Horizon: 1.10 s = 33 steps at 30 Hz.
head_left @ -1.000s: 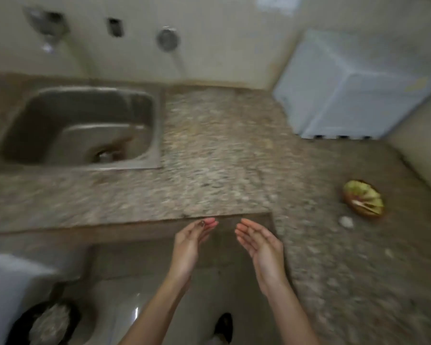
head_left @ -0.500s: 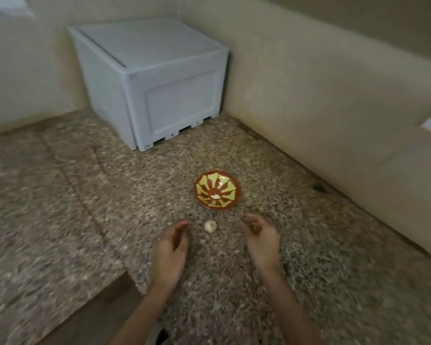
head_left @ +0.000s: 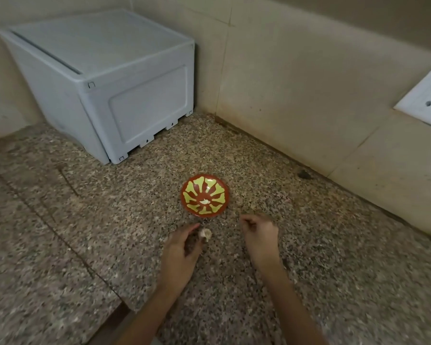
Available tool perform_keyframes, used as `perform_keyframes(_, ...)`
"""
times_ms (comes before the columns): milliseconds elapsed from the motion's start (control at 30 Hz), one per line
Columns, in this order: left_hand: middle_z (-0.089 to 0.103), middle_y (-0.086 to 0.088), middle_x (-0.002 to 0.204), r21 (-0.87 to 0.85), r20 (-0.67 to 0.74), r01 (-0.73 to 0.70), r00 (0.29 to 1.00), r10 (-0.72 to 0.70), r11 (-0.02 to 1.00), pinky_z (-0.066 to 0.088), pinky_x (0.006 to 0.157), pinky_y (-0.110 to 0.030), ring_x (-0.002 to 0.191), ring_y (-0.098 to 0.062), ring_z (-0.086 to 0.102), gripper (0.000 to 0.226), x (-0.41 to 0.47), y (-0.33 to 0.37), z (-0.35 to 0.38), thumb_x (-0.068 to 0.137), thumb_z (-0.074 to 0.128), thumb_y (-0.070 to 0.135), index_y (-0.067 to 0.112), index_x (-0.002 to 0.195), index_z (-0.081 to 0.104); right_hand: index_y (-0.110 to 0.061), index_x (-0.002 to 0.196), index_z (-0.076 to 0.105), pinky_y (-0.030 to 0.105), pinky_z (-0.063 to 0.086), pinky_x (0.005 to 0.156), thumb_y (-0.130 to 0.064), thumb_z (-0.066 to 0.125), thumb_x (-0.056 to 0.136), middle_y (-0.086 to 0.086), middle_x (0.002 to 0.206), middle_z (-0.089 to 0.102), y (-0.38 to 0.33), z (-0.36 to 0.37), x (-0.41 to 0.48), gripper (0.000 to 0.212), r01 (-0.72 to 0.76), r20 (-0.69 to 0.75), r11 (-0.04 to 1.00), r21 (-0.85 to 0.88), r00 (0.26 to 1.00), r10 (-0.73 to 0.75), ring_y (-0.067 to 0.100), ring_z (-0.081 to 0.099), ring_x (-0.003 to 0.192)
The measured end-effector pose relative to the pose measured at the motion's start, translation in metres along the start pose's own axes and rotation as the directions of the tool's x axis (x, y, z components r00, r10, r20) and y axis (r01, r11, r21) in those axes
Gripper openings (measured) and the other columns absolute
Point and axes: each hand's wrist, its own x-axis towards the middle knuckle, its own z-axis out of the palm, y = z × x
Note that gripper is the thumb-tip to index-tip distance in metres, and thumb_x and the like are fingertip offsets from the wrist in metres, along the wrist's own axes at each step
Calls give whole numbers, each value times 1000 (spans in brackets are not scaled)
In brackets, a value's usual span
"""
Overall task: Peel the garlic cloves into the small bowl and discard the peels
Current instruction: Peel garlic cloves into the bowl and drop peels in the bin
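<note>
A small red bowl with a yellow-green pattern [head_left: 218,189] stands on the speckled granite counter, and one pale peeled piece [head_left: 205,201] lies in its middle. Just in front of the bowl is a papery whitish garlic piece [head_left: 206,234]. My left hand [head_left: 182,252] has its index finger and thumb pinched around that garlic, low over the counter. To the right, my right hand [head_left: 260,235] hovers with its fingers curled in, and nothing shows in it.
A pale grey plastic box [head_left: 115,78] stands in the back corner, left of the bowl. A beige tiled wall runs along the right, with a white socket [head_left: 426,98]. The counter's front edge [head_left: 117,317] is at the lower left.
My view swung from the sink to this corner. Both hands moved from over the counter's edge to in front of the bowl. My left hand reached the garlic and pinched it.
</note>
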Motion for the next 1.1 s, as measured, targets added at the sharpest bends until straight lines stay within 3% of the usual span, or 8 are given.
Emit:
perform_keyframes(67,62,8,123,18,-7,-13,1000,14,1000,46,95,-36,112,-11,54,39,1,-3,1,88,68,29,25,126,62,-11,109,74,-6,40,71,-7,67,91,1,107,72,-19,-2,12,20,63,-40,994,84,997,-60,-10,59,77)
perform_keyframes(133,61,12,123,16,-1,-18,1000,18,1000,45,95,-34,113,-11,53,42,2,-4,3,86,70,30,26,126,62,-14,109,74,-2,45,77,-8,68,90,-3,109,72,-39,-1,29,20,146,-39,983,110,989,-142,-1,66,84)
perform_keyframes(367,57,18,116,91,-14,-62,998,64,994,40,93,-26,111,-8,49,45,1,-4,5,83,73,33,27,126,61,-13,105,76,33,52,101,-7,66,91,4,113,73,-68,40,72,18,198,255,977,-74,951,-173,17,66,107)
perform_keyframes(567,62,11,118,87,-44,-70,996,74,994,44,94,-31,112,-12,51,42,2,-4,6,82,74,28,27,123,63,-8,112,73,30,50,101,-6,58,97,5,115,72,-71,25,57,22,156,168,987,-23,974,-150,15,67,105)
perform_keyframes(700,64,11,116,69,-56,-78,995,82,995,46,91,-34,108,-7,47,43,-1,-2,6,79,77,27,28,121,65,-11,108,74,-1,44,78,-5,64,92,-2,107,73,-57,6,23,20,68,153,996,64,985,-77,-2,62,86)
perform_keyframes(833,64,15,113,59,-58,-123,990,126,991,47,92,-39,104,-3,50,42,-2,-3,4,76,80,22,26,116,66,-14,101,77,11,53,81,-16,75,86,-8,94,75,-45,11,-12,16,-7,273,992,123,962,-27,-10,64,76)
perform_keyframes(967,65,10,115,5,-11,-188,982,188,982,49,94,-38,107,-7,57,40,-3,-8,4,78,77,13,20,117,67,-12,100,77,0,46,70,-19,81,81,-10,85,72,-42,22,-29,21,-51,258,979,198,966,-1,-19,59,66)
perform_keyframes(1100,64,8,114,-30,21,-211,977,212,977,50,93,-31,106,-6,58,43,-4,-8,1,77,77,7,17,118,67,-12,97,79,5,48,69,-21,83,78,-9,82,73,-39,28,-34,21,-93,224,964,247,974,36,-12,64,67)
